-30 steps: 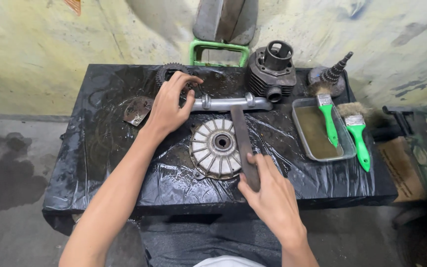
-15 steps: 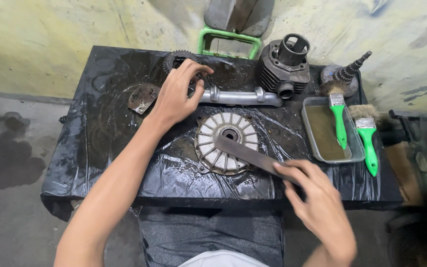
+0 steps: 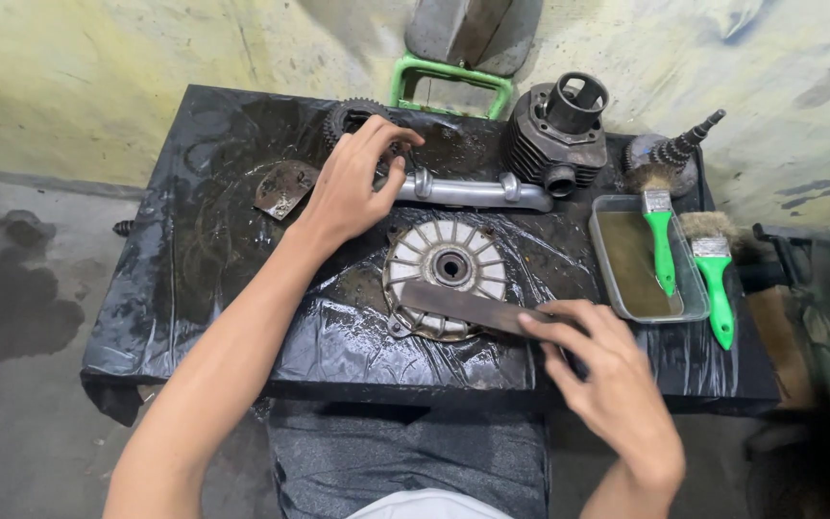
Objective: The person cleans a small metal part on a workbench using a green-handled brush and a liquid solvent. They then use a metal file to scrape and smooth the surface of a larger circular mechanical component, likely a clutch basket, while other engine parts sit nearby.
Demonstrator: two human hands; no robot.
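Filing step: right hand [image 3: 607,384] pinches flat grey metal file [image 3: 473,308] across round finned alloy cover [image 3: 446,272]; left hand [image 3: 353,187], grip loosely open, rests on dark toothed gear [image 3: 348,115]. A steady stroke seems next.

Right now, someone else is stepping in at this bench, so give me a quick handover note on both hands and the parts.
Left hand: fingers on the gear at the back of the black-covered table, beside the grey tube.
Right hand: holds the flat metal file, laid across the finned round cover.
Nearby: cylinder block, tray with a green brush, second brush beside it.
Done or left: cannot tell from here.
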